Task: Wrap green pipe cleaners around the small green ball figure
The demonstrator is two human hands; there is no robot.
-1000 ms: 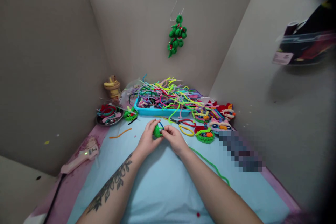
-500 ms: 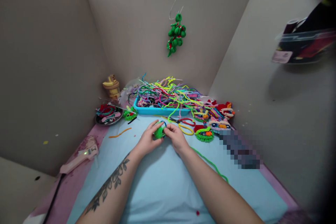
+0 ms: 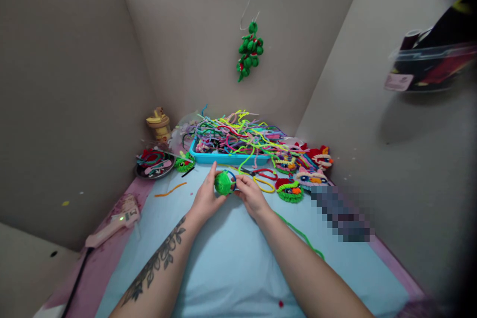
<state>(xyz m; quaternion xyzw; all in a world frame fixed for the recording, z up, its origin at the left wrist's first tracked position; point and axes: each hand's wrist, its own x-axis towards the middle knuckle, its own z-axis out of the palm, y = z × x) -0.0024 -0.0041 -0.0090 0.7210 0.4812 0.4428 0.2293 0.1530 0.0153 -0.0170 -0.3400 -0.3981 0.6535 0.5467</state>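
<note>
A round, fuzzy green pipe-cleaner piece is held between my two hands over the blue cloth, with a dark blue loop at its right edge. My left hand cups the left side of the green piece, its upper fingers raised and its thumb beneath. My right hand has its fingertips closed on the right edge, by the blue loop; what exactly they pinch is partly hidden. Just behind my right hand lie scissors with red and yellow handles.
A blue tray heaped with pipe cleaners stands at the back. Finished bird-like pieces lie right; a green one sits left, near a bowl. A glue gun rests left. Green pipe cleaner trails by my right forearm.
My left fingers have lifted and opened away from the front of the green piece, so more of its round face shows. My right hand stays at its right edge.
</note>
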